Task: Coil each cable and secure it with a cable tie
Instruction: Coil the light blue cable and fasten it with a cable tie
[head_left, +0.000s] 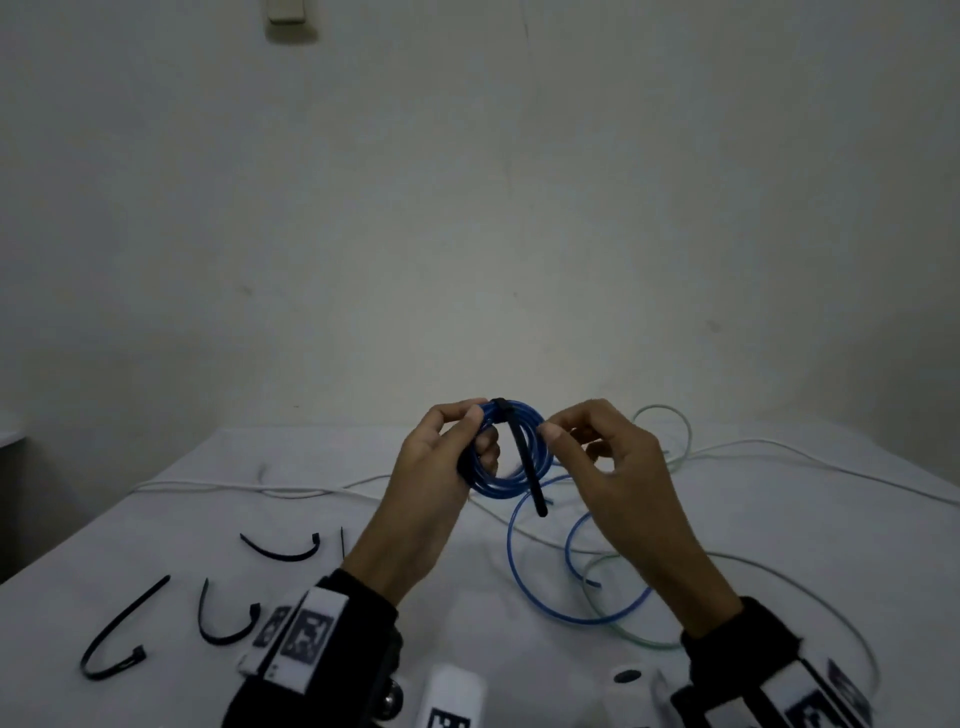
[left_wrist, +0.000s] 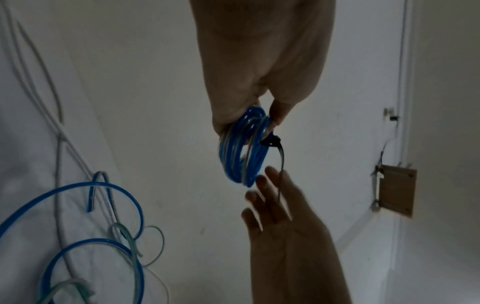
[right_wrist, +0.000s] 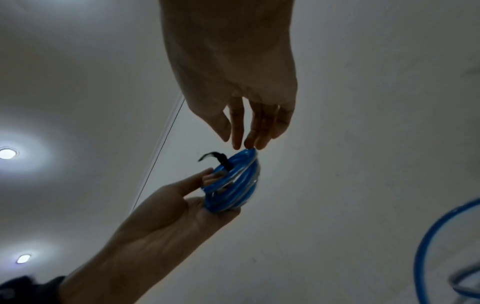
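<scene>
My left hand (head_left: 470, 426) grips a small coil of blue cable (head_left: 511, 467) above the table, thumb on top and fingers through the loop. A black cable tie (head_left: 524, 457) wraps the coil's top, and its long tail hangs down in front. My right hand (head_left: 571, 436) is at the coil's right edge, its fingers loose and holding nothing. In the right wrist view its straight fingertips (right_wrist: 246, 142) touch the coil's rim (right_wrist: 233, 185) beside the tie's head (right_wrist: 221, 159). The left wrist view shows the coil (left_wrist: 241, 156) pinched by the left hand (left_wrist: 249, 121), with the tie (left_wrist: 271, 142) beside it.
Loose blue cable (head_left: 571, 613), a pale green cable (head_left: 660, 415) and a white cable (head_left: 311, 488) sprawl over the white-covered table (head_left: 156, 519). Spare black cable ties (head_left: 119, 629) (head_left: 223, 618) (head_left: 285, 551) lie near left. The table's left edge runs diagonally.
</scene>
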